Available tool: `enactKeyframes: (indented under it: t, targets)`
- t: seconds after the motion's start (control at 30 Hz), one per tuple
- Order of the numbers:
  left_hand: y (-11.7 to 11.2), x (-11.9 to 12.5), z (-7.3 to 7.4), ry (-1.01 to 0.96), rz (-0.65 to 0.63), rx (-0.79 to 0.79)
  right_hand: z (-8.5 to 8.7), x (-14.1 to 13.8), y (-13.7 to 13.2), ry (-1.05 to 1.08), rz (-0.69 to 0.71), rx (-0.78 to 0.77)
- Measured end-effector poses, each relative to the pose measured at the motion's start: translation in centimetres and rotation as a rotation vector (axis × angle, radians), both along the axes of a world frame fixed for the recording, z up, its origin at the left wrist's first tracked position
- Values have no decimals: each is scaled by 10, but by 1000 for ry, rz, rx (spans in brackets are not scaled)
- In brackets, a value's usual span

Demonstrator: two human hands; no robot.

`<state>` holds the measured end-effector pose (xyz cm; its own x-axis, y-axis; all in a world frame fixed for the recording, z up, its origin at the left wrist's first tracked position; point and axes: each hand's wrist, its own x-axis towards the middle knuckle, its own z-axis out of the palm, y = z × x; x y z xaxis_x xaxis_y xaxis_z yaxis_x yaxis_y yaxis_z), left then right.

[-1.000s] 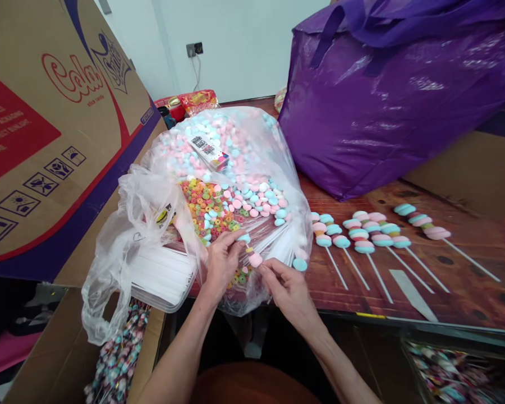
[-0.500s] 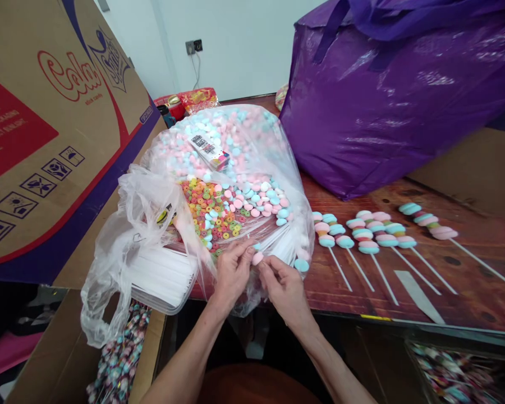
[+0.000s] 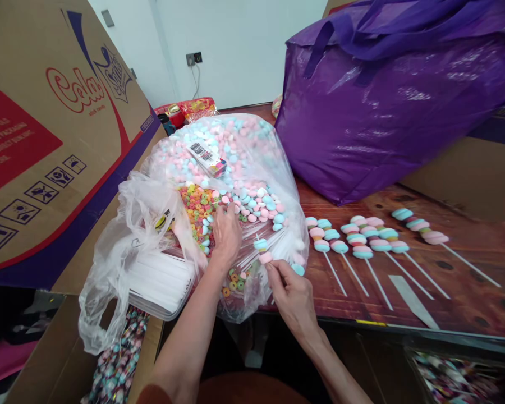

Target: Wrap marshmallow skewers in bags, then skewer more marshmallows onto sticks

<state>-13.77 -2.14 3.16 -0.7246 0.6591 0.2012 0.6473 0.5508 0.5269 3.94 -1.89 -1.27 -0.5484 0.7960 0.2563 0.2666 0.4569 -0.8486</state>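
In my right hand (image 3: 290,289), thumb and fingers pinch a short candy skewer (image 3: 261,244), a white stick with blue and pink pieces on it. It is held upright over the front of a clear plastic bag (image 3: 292,185). My left hand (image 3: 227,233) reaches into the bag, its fingers bent and slightly apart at the edge of the colourful ring candies (image 3: 196,205) and the pink and blue candies (image 3: 261,205). Its fingertips are partly hidden among them. Loose white sticks (image 3: 273,247) lie in the bag near my right hand.
Several finished candy skewers (image 3: 364,238) lie on the wooden table (image 3: 480,241) at right, beside a pale strip (image 3: 413,301). A purple bag (image 3: 379,112) stands behind them. At left are a large carton (image 3: 21,140) and a tub of white sticks (image 3: 162,286). Small cards (image 3: 206,158) rest on the bag.
My left hand has left the skewer and moved up and away, onto the candies in the bag. My right hand still holds the skewer, whose blue and pink pieces now show clearly.
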Motion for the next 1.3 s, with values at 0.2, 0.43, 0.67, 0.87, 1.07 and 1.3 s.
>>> enactKeyframes:
  t: [0.2, 0.43, 0.67, 0.87, 1.07, 1.3]
  targets:
    - [25, -1, -4, 199, 80, -289, 1, 0, -4, 20, 27, -10]
    - [12, -10, -7, 166, 0, -285, -1, 0, -3, 52, 19, -30]
    - [-14, -3, -9, 5, -136, -82, 0, 0, -3, 50, 29, -62]
    - [-35, -2, -18, -296, -225, 148, -1, 0, -3, 41, 37, -73]
    - [-45, -6, -22, -179, -120, 185, -1, 0, -3, 50, 40, -66]
    - [-54, 11, -25, -141, -299, 26, -3, 1, -1, 63, 23, -76]
